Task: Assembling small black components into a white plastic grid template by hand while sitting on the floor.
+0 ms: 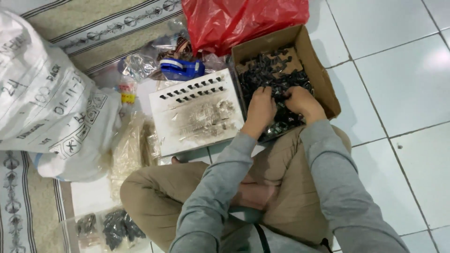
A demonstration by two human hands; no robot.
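Seated cross-legged on the white tiled floor (403, 84), I have both hands down in a cardboard box (323, 79) heaped with small black plastic parts (274, 75). My left hand (261, 110) lies knuckles-up on the near side of the heap, fingers curled into the pieces; my right hand (302, 101) sits just beside it, also curled and buried to the fingertips. I cannot tell whether either hand has closed on a piece, since the fingers are hidden in the pile.

Just left of the box lies a white board (197, 115), two short rows of the same black parts seated in it near its far edge, the rest bare and smudged grey. Beyond it are a blue tape dispenser (182, 69), crumpled clear bags (140, 63) and a red plastic bag (239, 18) touching the box's far corner. A large white sack (51, 103) stands well apart at my left.

The risk, as I judge it: the box tilts against my knee, so a hard rake through the loose heap could spill parts onto the tiles, and a careless forearm could knock the seated rows.
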